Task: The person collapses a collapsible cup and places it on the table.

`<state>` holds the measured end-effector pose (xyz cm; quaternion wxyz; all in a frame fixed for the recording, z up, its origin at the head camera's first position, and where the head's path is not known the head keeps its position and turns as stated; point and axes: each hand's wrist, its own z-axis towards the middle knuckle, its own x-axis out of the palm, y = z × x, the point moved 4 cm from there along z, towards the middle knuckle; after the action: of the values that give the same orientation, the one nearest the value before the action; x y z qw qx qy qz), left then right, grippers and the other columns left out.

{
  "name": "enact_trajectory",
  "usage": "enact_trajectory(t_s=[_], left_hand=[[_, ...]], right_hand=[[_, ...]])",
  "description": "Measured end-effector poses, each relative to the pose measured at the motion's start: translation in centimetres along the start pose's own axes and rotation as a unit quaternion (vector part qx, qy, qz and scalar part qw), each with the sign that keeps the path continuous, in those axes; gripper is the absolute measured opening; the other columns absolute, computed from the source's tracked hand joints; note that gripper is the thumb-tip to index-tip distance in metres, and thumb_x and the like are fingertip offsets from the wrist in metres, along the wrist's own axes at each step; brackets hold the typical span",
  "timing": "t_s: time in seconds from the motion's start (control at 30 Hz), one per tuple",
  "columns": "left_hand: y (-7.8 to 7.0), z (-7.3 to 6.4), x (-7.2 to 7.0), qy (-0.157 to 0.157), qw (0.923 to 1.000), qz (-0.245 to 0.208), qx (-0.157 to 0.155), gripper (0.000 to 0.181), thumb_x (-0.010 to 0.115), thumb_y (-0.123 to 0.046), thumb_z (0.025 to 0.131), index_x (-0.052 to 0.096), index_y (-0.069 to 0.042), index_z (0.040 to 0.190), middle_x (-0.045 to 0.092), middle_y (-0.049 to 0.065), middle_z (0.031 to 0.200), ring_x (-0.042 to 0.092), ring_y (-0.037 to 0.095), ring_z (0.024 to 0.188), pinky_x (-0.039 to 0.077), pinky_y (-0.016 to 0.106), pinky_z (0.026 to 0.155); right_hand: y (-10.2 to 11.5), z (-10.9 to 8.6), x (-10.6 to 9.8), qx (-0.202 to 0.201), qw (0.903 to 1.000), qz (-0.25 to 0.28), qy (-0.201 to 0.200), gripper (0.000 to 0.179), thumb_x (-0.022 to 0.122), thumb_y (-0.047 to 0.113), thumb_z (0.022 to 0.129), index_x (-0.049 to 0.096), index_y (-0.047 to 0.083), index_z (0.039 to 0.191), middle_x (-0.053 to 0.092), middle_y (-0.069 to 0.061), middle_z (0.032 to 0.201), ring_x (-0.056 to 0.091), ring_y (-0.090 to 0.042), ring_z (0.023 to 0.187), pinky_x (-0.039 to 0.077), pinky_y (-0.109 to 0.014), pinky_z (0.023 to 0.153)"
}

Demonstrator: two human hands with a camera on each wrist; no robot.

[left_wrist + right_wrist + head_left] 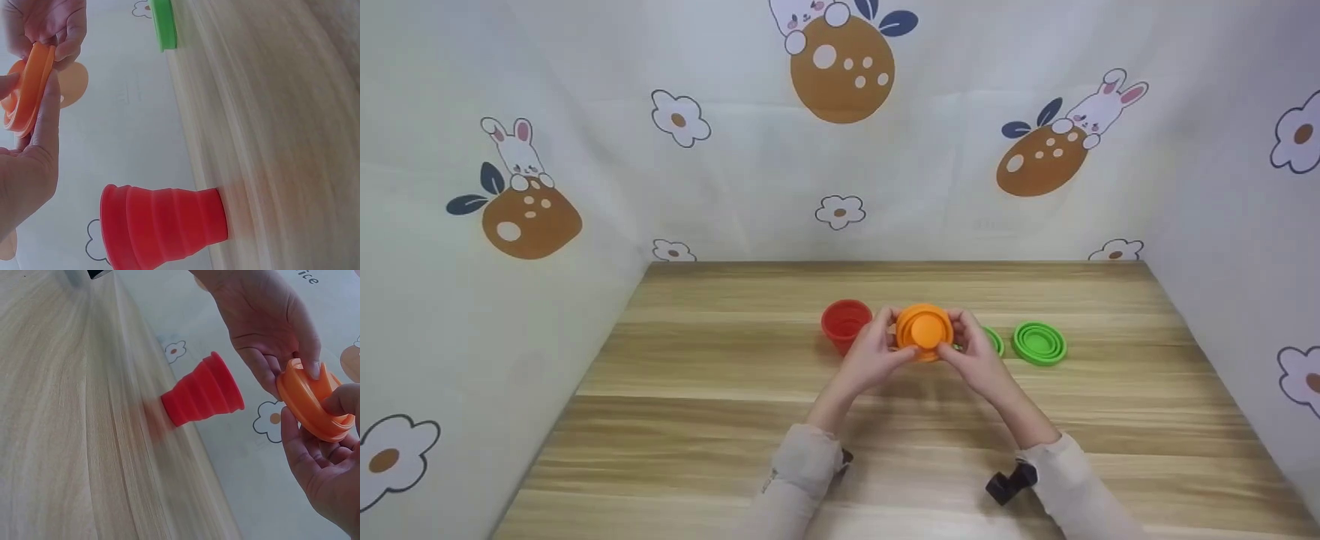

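Observation:
Both hands hold an orange collapsible cup (926, 331) above the table, its round base facing the head camera and its rings mostly folded flat. My left hand (877, 351) grips its left side, thumb at the near edge. On the other side my right hand (973, 358) grips it the same way. In the right wrist view the thumbs press into the folded rings of the orange cup (308, 402), fingers behind the rim. A red collapsible cup (846, 322) stands extended, mouth up, just left of my left hand, which partly covers it.
Right of the hands a flattened green collapsible cup (1040, 344) lies on the wooden table (697, 435). Another green one (997, 342) is mostly hidden behind my right hand. Patterned cloth (735, 187) walls the table at the back and sides.

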<state>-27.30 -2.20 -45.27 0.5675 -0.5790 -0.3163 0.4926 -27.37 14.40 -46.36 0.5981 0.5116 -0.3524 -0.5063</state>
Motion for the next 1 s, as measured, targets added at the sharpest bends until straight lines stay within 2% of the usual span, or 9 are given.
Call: enact_trajectory(t_s=[0.17, 0.3, 0.57, 0.8, 1.0], left_hand=[[0.11, 0.02, -0.23, -0.004, 1.0000, 0.006, 0.003, 0.039, 0.063, 0.004, 0.090, 0.047, 0.000, 0.125, 0.057, 0.019, 0.134, 0.067, 0.028, 0.106, 0.060, 0.032, 0.088], [0.20, -0.03, -0.34, 0.008, 0.9999, -0.004, 0.008, 0.038, 0.064, 0.004, 0.091, 0.046, 0.001, 0.125, 0.057, 0.021, 0.133, 0.065, 0.032, 0.112, 0.059, 0.034, 0.092], [0.23, -0.29, -0.61, 0.030, 0.9990, -0.031, -0.011, 0.043, 0.067, -0.003, 0.092, 0.045, -0.003, 0.129, 0.056, 0.018, 0.135, 0.061, 0.029, 0.118, 0.056, 0.035, 0.099], [0.33, -0.34, -0.69, 0.043, 0.9943, -0.095, -0.023, 0.041, 0.067, -0.004, 0.092, 0.045, 0.000, 0.127, 0.059, 0.020, 0.129, 0.065, 0.023, 0.109, 0.058, 0.034, 0.094], [0.40, -0.21, -0.88, 0.026, 0.9949, -0.091, -0.037, 0.039, 0.067, -0.004, 0.093, 0.046, 0.000, 0.126, 0.059, 0.020, 0.131, 0.066, 0.024, 0.108, 0.059, 0.035, 0.093]], right_hand=[[0.32, -0.01, 0.15, 0.002, 0.9999, -0.016, -0.002, 0.034, 0.059, -0.008, 0.090, 0.045, -0.010, 0.122, 0.062, -0.024, 0.118, 0.061, -0.005, 0.101, 0.055, -0.020, 0.084], [0.38, 0.03, 0.18, 0.007, 0.9998, -0.019, -0.006, 0.035, 0.059, -0.009, 0.090, 0.046, -0.010, 0.122, 0.062, -0.024, 0.117, 0.061, -0.006, 0.099, 0.055, -0.020, 0.083], [0.32, 0.06, 0.05, 0.008, 0.9999, -0.013, -0.005, 0.034, 0.061, -0.009, 0.088, 0.047, -0.010, 0.119, 0.064, -0.019, 0.116, 0.062, -0.006, 0.101, 0.054, -0.020, 0.085], [-0.04, -0.06, -0.27, 0.002, 0.9996, -0.012, 0.026, 0.038, 0.058, -0.008, 0.089, 0.042, -0.011, 0.123, 0.062, -0.012, 0.115, 0.061, -0.005, 0.099, 0.056, -0.020, 0.080], [-0.23, -0.15, -0.41, -0.005, 0.9984, -0.001, 0.057, 0.039, 0.059, -0.001, 0.095, 0.039, -0.010, 0.128, 0.061, -0.005, 0.117, 0.062, -0.006, 0.102, 0.058, -0.023, 0.083]])
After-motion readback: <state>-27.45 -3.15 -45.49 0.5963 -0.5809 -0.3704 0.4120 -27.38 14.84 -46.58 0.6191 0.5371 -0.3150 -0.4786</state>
